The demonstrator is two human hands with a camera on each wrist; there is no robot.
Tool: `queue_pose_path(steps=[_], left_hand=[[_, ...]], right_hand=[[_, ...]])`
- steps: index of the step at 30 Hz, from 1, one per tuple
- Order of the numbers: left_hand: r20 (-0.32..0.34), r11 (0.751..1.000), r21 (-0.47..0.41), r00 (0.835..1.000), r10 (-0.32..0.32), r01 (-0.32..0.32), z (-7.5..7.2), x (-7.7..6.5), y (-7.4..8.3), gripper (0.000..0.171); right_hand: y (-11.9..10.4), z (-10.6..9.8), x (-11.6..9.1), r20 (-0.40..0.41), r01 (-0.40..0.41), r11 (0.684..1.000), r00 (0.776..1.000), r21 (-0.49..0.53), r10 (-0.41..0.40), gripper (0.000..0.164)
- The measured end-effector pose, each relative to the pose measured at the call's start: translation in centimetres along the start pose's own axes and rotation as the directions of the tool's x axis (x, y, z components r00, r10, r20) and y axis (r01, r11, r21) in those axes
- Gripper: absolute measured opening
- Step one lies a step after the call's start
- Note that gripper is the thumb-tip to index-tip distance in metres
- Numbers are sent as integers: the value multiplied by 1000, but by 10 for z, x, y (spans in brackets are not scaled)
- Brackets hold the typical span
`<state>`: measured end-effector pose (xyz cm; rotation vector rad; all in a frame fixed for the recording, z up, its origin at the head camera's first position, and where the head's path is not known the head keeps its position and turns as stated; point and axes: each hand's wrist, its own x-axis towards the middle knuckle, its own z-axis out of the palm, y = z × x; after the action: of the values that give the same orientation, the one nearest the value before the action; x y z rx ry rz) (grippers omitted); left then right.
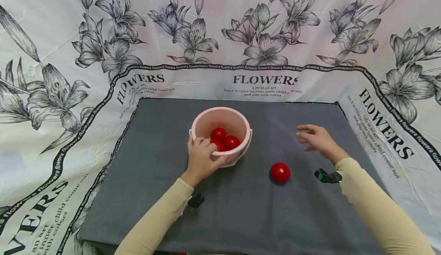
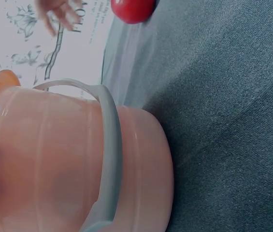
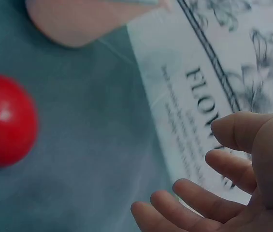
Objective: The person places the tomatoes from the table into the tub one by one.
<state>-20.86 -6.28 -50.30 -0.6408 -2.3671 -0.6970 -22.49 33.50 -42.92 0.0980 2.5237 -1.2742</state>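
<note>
A pink bucket (image 1: pixel 234 157) with a pale handle (image 2: pixel 109 159) stands on the grey cloth, several glossy red balls (image 1: pixel 231 142) inside it. My left hand (image 1: pixel 202 157) grips the bucket's near left rim, fingers over the edge and thumb along the front. To the right of the bucket, another red ball (image 1: pixel 280 172) lies by itself on the cloth. My right hand (image 1: pixel 320 140) hovers beyond and right of that ball, fingers spread loosely and holding nothing; the right wrist view shows the ball (image 3: pixel 6 121) well apart from the fingertips.
The grey cloth (image 1: pixel 155 201) covers a flat tabletop. White sheeting (image 1: pixel 213 82) with printed flowers and lettering rises behind it and along both sides. The table's front edge runs along the bottom of the head view.
</note>
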Motion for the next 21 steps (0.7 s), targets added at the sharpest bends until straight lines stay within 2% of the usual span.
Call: queue_pose_path(steps=[4, 8, 13, 21], left_hand=[[7, 1000, -3, 1000, -5, 5, -2, 0, 0, 33], [6, 1000, -7, 1000, -13, 13, -4, 1, 0, 34], [-14, 1000, -7, 1000, -1, 1, -3, 1, 1, 33], [1, 1000, -2, 1000, -10, 10, -1, 0, 0, 33]], right_hand=[[29, 6, -8, -1, -4, 1000, 1000, 24, 4, 63], [46, 19, -12, 24, -8, 998, 1000, 56, 7, 64], [60, 40, -17, 67, -27, 994, 998, 107, 20, 61], [70, 70, -19, 108, -36, 982, 994, 184, 16, 59]])
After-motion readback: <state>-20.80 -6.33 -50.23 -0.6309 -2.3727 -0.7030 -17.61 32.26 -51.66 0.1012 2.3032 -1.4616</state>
